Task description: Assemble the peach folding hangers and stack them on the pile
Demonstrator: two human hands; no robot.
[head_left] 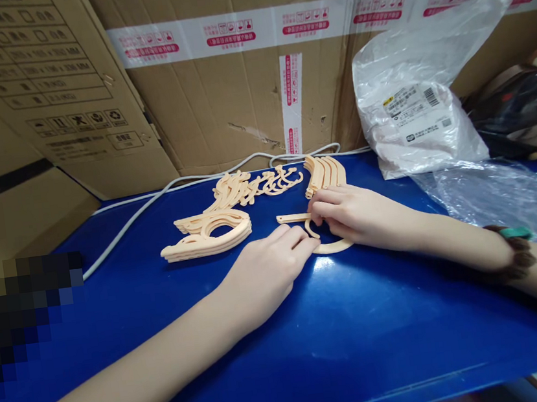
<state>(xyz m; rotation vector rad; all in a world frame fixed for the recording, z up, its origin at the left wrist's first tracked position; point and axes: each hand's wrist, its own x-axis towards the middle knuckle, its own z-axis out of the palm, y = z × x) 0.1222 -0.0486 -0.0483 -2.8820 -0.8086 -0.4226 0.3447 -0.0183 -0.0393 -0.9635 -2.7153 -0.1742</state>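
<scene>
1 hanger pinched by the left hand and right hand, more hangers stacked at left, hooks heaped behind, all laid on a blue counter

A slim beige bar lies nearly level, its free end to the left. By its right end curls a small beige hook. Nearer, a smooth beige arc bows toward the near side, ends hidden.
</scene>
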